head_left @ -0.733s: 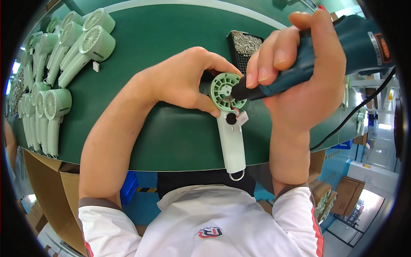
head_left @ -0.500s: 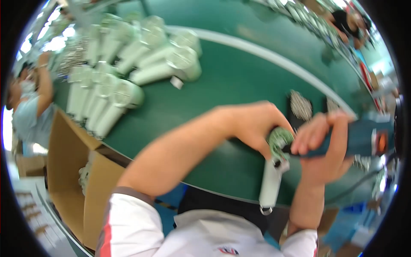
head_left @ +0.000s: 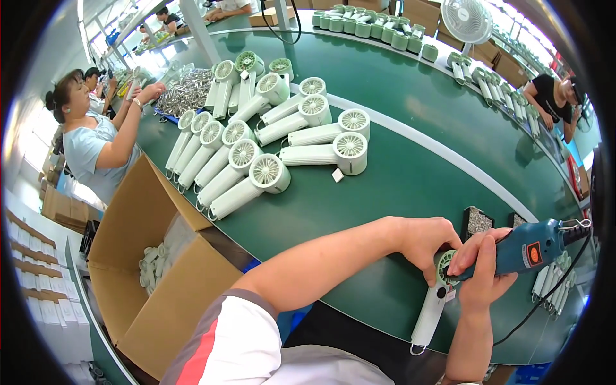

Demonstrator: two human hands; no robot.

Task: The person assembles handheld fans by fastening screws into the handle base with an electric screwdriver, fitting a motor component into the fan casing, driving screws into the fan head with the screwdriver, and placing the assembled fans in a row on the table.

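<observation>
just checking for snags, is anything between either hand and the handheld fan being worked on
Nothing visible stands between the left hand and the handheld fan: it holds the round head directly. Between the right hand and the fan is the electric screwdriver it grips, front end at that head.

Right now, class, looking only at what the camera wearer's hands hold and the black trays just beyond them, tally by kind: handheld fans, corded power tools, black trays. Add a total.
Handheld fan, in the left hand: 1
Corded power tool, in the right hand: 1
Black trays, one partly hidden: 2
Total: 4
</observation>
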